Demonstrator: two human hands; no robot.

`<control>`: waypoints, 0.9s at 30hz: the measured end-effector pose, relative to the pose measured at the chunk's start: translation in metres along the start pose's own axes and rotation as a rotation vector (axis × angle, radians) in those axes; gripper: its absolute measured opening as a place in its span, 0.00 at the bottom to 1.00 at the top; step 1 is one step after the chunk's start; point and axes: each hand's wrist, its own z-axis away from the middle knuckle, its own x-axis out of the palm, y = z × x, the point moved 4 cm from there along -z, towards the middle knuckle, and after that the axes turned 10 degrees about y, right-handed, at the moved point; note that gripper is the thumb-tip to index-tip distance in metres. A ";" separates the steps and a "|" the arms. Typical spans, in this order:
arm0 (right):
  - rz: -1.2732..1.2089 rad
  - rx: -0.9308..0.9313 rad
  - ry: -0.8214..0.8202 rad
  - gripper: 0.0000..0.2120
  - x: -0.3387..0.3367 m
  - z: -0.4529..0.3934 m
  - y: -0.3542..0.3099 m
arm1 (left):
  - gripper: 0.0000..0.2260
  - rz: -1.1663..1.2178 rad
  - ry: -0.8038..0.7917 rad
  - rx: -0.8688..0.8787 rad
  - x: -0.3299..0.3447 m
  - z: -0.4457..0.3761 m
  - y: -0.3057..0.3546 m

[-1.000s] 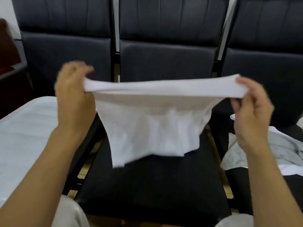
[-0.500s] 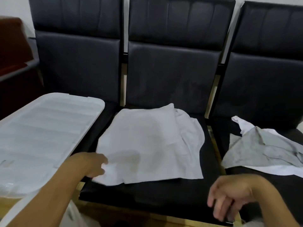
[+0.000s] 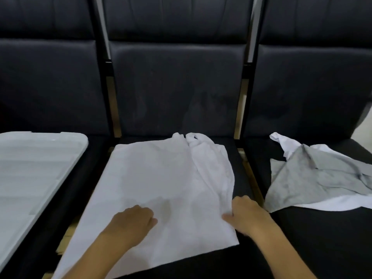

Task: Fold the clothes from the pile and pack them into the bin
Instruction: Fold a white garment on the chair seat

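White shirt (image 3: pixel 161 178): lies spread out flat on the middle chair seat (image 3: pixel 247 258). Its right side is bunched up in folds. The near left corner runs off the bottom of the picture.

Left hand (image 3: pixel 132 220): rests on top of the white shirt, near its front edge. The fingers look bent under, knuckles up. It is blurry, so I cannot tell if it pinches any cloth or just presses down.

Right hand (image 3: pixel 244 215): sits at the right edge of the white shirt. The thumb lies on top of the cloth and the other fingers are tucked out of sight at the edge, so it seems to pinch the edge there.

Arms: both come in from the bottom and are cut off there.

Pile of clothes (image 3: pixel 314 178): on the right chair seat, well apart from the white shirt. A gray piece lies on top of a white piece. The right end is cut off by the picture edge.

White plastic lid (image 3: pixel 34 170): on the left chair seat. It is flat with ridges. Its left part is cut off, and what is under it is hidden.

Chair backs (image 3: pixel 177 81): dark, three in a row behind the seats.
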 end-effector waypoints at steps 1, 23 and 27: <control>0.033 0.033 -0.076 0.15 0.004 0.001 0.003 | 0.18 -0.015 0.019 0.012 -0.001 -0.005 0.003; -1.278 0.400 -0.054 0.20 -0.003 -0.067 0.055 | 0.13 0.262 0.307 -0.162 -0.049 -0.243 0.135; -1.712 0.401 -0.100 0.12 -0.010 -0.072 0.061 | 0.08 0.623 0.308 0.058 -0.052 -0.245 0.166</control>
